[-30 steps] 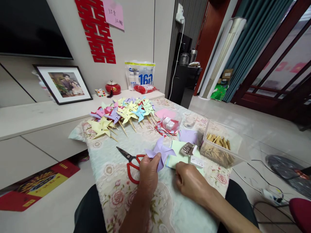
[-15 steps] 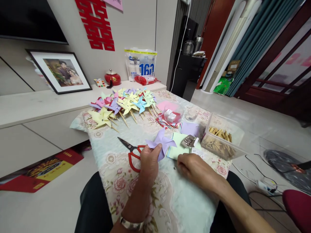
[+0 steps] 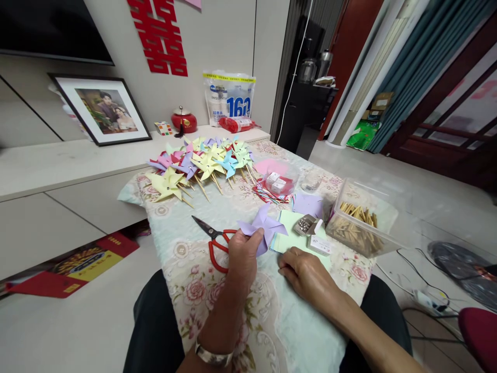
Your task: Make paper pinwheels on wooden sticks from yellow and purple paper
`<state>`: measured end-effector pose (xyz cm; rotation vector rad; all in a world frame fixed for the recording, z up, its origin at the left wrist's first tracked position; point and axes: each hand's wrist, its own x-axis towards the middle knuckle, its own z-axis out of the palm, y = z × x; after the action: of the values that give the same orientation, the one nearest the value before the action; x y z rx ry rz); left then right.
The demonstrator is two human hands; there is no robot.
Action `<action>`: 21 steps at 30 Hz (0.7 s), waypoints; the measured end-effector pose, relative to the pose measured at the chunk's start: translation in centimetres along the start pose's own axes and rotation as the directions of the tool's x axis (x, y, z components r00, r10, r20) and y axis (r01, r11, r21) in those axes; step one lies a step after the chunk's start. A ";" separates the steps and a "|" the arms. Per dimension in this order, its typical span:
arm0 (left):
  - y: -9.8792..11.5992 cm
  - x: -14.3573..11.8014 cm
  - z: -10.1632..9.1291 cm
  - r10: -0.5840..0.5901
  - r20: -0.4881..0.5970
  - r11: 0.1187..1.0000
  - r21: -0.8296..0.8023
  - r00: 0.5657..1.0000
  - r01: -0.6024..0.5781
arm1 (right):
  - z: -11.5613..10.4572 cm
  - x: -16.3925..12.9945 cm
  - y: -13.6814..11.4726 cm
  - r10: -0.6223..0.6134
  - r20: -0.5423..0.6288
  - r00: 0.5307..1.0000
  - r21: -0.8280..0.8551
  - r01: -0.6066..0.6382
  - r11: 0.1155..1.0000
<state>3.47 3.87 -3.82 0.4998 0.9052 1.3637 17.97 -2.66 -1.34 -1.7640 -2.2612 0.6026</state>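
Right hand (image 3: pixel 301 267): shifted back from white box (image 3: pixel 319 245); fingers curled, contents cannot be told. Left hand (image 3: pixel 244 254): fingers pinching purple pinwheel (image 3: pixel 267 228), scissors (image 3: pixel 210 232) left of them.

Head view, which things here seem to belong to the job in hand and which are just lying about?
Likely in use:
- purple pinwheel in the left hand
- scissors
- green paper
- metal bits
- sticks

Apparently just lying about:
- photo frame
- red jar
- puzzle cube
- bag marked 160
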 end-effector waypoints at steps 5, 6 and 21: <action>0.1 -0.1 0.0 0.005 0.010 1.000 0.024 1.000 -0.005 | -0.1 -0.4 -0.4 -0.025 0.003 1.000 -0.063 0.026 0.998; 0.1 -0.2 0.0 0.003 0.012 1.000 0.016 1.000 -0.003 | -0.1 -0.5 -0.3 -0.024 -0.009 1.000 -0.045 0.024 0.999; 0.0 -0.1 0.0 -0.009 0.013 1.000 0.009 1.000 0.009 | 0.6 -0.5 1.4 -0.004 0.045 0.999 0.470 -0.018 0.883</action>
<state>3.41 3.77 -3.78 0.5108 0.9019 1.3476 19.08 -2.92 -2.43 -1.5229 -1.9127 1.0948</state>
